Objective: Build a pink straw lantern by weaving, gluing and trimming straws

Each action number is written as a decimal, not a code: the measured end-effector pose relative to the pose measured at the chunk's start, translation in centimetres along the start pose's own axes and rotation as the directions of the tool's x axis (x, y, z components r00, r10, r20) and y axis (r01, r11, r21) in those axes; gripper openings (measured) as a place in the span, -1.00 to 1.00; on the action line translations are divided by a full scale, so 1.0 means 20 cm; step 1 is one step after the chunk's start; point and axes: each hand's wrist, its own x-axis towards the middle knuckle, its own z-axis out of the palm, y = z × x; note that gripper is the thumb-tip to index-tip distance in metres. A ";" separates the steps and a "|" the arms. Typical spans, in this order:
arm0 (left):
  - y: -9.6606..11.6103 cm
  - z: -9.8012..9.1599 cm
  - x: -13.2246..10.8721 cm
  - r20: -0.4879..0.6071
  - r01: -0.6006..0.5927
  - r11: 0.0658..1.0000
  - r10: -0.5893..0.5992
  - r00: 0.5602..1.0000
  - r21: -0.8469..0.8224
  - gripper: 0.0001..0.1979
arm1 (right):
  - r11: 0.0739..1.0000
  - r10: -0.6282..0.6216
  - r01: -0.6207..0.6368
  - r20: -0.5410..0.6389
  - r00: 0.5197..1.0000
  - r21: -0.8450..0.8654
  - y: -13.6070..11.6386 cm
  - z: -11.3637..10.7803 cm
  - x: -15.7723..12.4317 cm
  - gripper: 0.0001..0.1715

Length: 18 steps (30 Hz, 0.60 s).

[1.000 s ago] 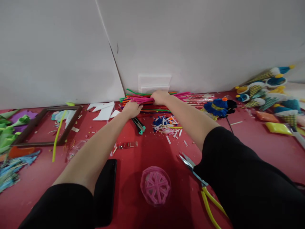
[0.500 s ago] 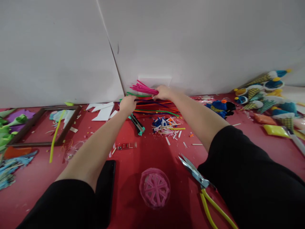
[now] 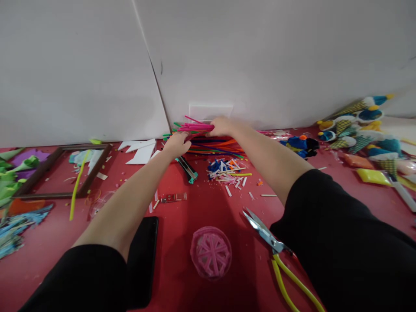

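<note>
My right hand (image 3: 221,126) is closed around a bunch of pink pipe cleaners (image 3: 196,127), which point left, close to the wall. Under the bunch lies a pile of green, orange, red and dark blue pipe cleaners (image 3: 214,146). My left hand (image 3: 177,144) is curled at the left end of this pile, just below the pink tips, its thumb and fingers around some stems; the fingertips are partly hidden. Below it on the red table lies a utility knife (image 3: 187,170). Nearer to me sits a round pink piece with a spoked pattern (image 3: 211,253).
Yellow-handled scissors (image 3: 276,247) lie at right, a black phone (image 3: 144,260) by my left forearm. Cut scraps (image 3: 227,171) are heaped mid-table. A brown frame (image 3: 58,196) and yellow pipe cleaner (image 3: 77,188) are at left, cone-shaped crafts (image 3: 360,123) at far right. A white wall (image 3: 260,65) stands behind.
The pink pipe cleaners have dropped slightly and lie more level. The coloured stems beneath have shifted, and my left hand has moved slightly right with its thumb further out.
</note>
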 end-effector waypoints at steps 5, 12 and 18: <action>0.01 0.00 -0.01 -0.011 0.057 0.997 -0.056 0.998 0.058 -0.64 | 0.999 0.015 -0.013 0.054 0.998 -0.031 -0.02 0.02 -0.01 -0.59; -0.02 -0.01 -0.03 0.018 0.138 0.981 -0.141 0.990 0.136 -0.71 | 0.991 0.039 -0.027 0.084 0.996 -0.134 -0.11 0.08 -0.02 -0.61; -0.03 -0.01 -0.04 0.031 0.193 0.971 -0.199 0.979 0.144 -0.73 | 0.982 0.064 -0.044 0.104 0.993 -0.184 -0.12 0.12 -0.02 -0.61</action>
